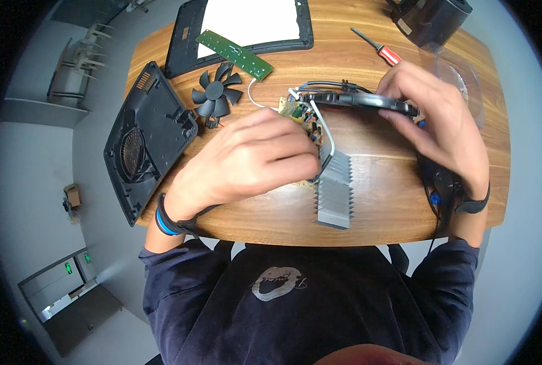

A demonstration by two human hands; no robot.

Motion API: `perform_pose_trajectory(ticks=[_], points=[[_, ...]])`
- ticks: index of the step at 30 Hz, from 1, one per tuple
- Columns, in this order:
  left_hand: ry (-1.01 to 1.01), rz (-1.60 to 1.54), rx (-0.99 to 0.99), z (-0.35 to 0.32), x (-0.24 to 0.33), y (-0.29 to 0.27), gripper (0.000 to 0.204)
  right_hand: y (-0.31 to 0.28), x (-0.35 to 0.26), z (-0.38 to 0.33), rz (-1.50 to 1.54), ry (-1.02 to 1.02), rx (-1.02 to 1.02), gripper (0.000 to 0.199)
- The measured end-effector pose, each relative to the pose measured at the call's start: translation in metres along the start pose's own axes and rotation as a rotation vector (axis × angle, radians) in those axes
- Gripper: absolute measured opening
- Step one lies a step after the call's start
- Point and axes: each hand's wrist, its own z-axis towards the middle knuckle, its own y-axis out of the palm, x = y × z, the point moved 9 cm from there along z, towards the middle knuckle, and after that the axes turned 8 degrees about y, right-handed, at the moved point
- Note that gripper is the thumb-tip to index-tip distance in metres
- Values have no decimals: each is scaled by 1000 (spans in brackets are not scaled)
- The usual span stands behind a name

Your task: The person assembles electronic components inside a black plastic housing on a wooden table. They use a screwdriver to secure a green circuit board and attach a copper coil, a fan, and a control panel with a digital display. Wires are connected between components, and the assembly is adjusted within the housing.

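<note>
My left hand (255,155) is closed at the near left side of a circuit board (312,126) crowded with small parts; its fingertips are partly hidden. A finned grey heat sink (335,194) slopes from the board toward the table's front edge. A white cable (324,128) crosses the board. Between thumb and fingers, my right hand (432,112) grips the right end of a flat black disc, seemingly a coil disc (356,99), seen edge-on. Its left end reaches over the board. Black wires (325,83) run behind it.
Left lies a black plastic housing (155,134), with a loose fan (215,91) beside it. A green circuit strip (234,53) rests by a black-framed panel (252,24). Behind my right hand are a red-handled screwdriver (388,55), a black container (432,21) and clear plastic packaging (465,82).
</note>
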Motion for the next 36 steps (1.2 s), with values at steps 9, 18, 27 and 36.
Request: perform_pose_trajectory(ticks=[9, 18, 27, 36], points=[[67, 152, -166, -24, 20, 51, 16, 39, -43, -38, -355, -142, -60, 21], [-38, 64, -199, -47, 17, 48, 20, 85, -34, -55, -439, -161, -135, 38], [-194, 153, -171, -88, 2, 24, 27, 86, -36, -44, -262, -90, -338, 54], [-925, 533, 47, -173, -53, -47, 70, 116, -79, 4, -106, -246, -429, 67]])
